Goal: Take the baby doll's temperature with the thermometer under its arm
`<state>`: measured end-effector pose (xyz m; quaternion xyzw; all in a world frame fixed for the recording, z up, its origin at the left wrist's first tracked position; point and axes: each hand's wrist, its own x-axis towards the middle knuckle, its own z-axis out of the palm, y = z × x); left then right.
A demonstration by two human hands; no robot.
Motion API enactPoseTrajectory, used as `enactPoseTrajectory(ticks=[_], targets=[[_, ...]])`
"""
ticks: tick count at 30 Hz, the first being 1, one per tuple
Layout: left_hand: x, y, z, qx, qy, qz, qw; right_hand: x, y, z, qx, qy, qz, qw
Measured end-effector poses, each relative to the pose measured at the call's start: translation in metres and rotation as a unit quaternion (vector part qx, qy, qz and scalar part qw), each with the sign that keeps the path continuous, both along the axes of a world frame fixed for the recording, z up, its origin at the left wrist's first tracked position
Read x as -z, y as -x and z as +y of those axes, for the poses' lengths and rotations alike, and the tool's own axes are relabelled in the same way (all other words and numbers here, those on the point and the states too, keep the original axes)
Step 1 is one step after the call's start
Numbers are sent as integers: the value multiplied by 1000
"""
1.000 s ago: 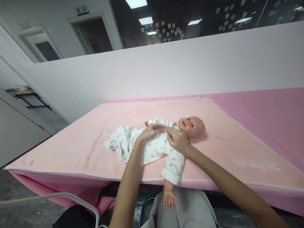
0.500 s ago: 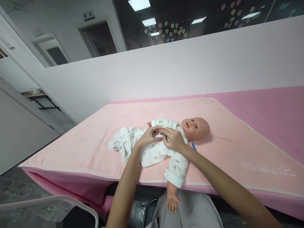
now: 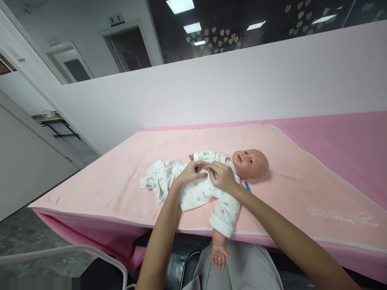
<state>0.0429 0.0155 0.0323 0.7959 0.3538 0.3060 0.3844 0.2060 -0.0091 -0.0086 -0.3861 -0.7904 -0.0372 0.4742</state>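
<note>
A baby doll (image 3: 251, 162) lies on its back on a pale pink blanket (image 3: 121, 181), head to the right. It wears a white printed romper (image 3: 196, 191). My left hand (image 3: 190, 173) and my right hand (image 3: 223, 176) meet on the doll's chest, fingers pinching the front of the romper near the collar. One doll arm (image 3: 220, 249) hangs over the table's near edge, its bare hand above my lap. A blue stick-like object (image 3: 247, 186) pokes out beside the doll's neck.
The blanket lies on a darker pink cover (image 3: 347, 141) that runs to the right. A pale partition wall (image 3: 211, 88) stands just behind the table. A white curved rail (image 3: 90, 251) is at lower left, with grey floor beyond.
The view has shifted slightly, so the doll sits a bit further right. My fingers have closed in together on the romper's front at the chest.
</note>
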Motion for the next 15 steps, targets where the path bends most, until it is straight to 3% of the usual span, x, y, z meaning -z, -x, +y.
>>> enactPoseTrajectory(ticks=[8,15], targets=[[1,4,1,18,52,-41,998,0,0,0,-12,11,22,1000],[1,4,0,8,30,-45,999,1,0,-1,-13,-9,40,999]])
